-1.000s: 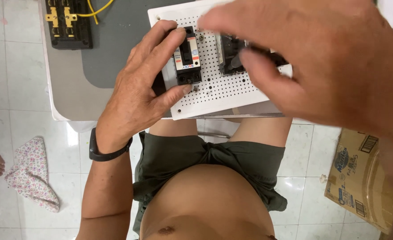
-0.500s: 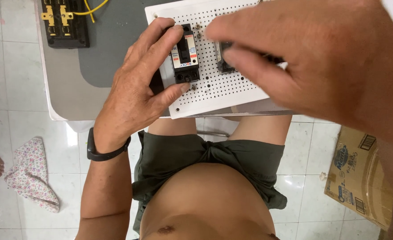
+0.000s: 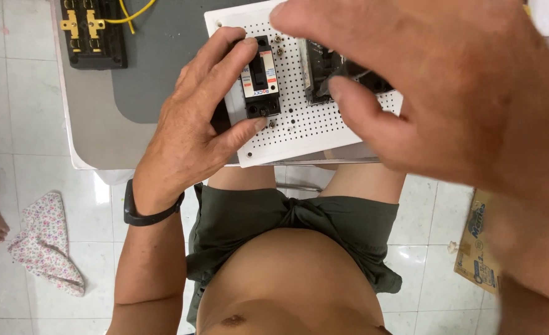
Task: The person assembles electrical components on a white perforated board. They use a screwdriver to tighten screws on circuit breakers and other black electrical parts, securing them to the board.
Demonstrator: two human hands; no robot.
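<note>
White floor tiles surround a small table (image 3: pixel 88 142) topped with a grey mat (image 3: pixel 162 56), seen from the head camera. On it lies a white perforated board (image 3: pixel 311 124). The left hand (image 3: pixel 193 124) pinches a black circuit breaker (image 3: pixel 261 85) mounted on the board between forefinger and thumb. The right hand (image 3: pixel 436 87), blurred and close to the lens, curls its fingers over a second black breaker (image 3: pixel 324 77) just beside the first. A black terminal block (image 3: pixel 94 31) sits at the table's far corner.

Bright, even daylight with soft shadows, glare patches on the glossy floor tiles (image 3: pixel 100 192), and the near right hand (image 3: pixel 448 93) looming large and blurred.
</note>
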